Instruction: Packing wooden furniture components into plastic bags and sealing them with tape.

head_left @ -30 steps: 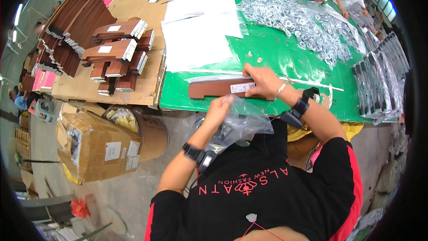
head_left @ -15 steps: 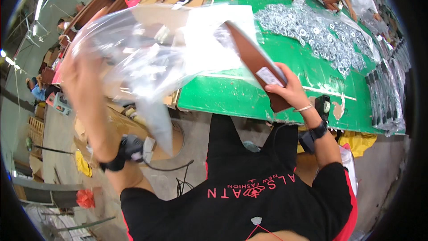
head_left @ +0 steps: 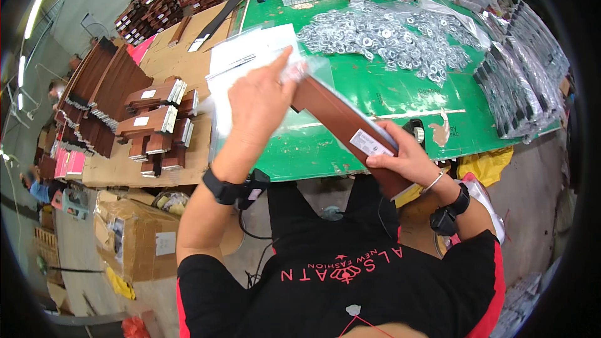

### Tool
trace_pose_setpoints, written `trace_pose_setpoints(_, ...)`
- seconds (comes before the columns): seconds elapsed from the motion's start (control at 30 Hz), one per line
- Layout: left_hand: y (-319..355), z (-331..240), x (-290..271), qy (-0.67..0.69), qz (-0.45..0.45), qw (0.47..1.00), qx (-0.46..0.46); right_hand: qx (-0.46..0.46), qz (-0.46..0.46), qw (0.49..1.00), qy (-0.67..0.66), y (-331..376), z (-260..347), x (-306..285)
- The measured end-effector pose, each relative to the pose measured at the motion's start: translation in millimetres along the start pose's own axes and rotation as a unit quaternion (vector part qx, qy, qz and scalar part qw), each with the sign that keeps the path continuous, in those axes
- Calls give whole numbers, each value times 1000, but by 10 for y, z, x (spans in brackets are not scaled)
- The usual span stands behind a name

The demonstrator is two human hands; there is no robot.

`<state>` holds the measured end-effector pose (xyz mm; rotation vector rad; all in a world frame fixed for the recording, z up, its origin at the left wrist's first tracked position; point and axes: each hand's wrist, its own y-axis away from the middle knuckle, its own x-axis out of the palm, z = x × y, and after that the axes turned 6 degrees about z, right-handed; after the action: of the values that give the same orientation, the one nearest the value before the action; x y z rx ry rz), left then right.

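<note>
In my right hand (head_left: 407,158), thumb on top and fingers beneath, is a reddish-brown board (head_left: 341,122) with a white label near its lower end. It slants up and left over the table edge. My left hand (head_left: 263,97) is at the board's far end, index finger stretched out. Clear plastic, apparently a bag (head_left: 299,72), bunches at its thumb and around that end; the other fingers are hidden. Beneath the left hand lie flat white sheets or bags (head_left: 226,62) on the table.
Small clear packets of hardware (head_left: 382,37) are heaped on the green table (head_left: 350,150). Stacked brown boards (head_left: 153,122) stand on cardboard at left. Plastic-wrapped bundles (head_left: 516,87) line the right edge. Two co-workers are across the table. A cardboard box (head_left: 134,238) sits on the floor at left.
My left hand has come down and right with the clear plastic, from high at the left to the board's far end. The board has shifted slightly lower, and the view has turned.
</note>
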<state>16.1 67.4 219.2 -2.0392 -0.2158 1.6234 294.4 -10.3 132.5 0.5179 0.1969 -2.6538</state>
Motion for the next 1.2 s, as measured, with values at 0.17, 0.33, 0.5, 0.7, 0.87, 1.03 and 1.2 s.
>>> trace_pose_setpoints(0.17,633,-110,666,5,98,994,40,229,117,914,-315,96,-172,250)
trace_pose_setpoints(0.33,1338,-305,695,113,120,982,88,198,133,892,-383,-2,-421,432)
trace_pose_setpoints(0.5,1197,-308,538,53,76,991,100,193,122,885,-406,-201,-570,812)
trace_pose_setpoints(0.7,1129,-634,904,181,121,935,281,189,46,901,-388,-253,-653,1195)
trace_pose_setpoints(0.87,1426,-302,586,81,54,978,183,175,-14,896,-407,-349,-538,1231)
trace_pose_setpoints(1.03,1953,-393,556,177,108,964,165,165,-24,883,-439,-551,-590,1251)
trace_pose_setpoints(1.2,1755,-468,627,198,58,967,153,146,-10,905,-399,-720,-885,1341)
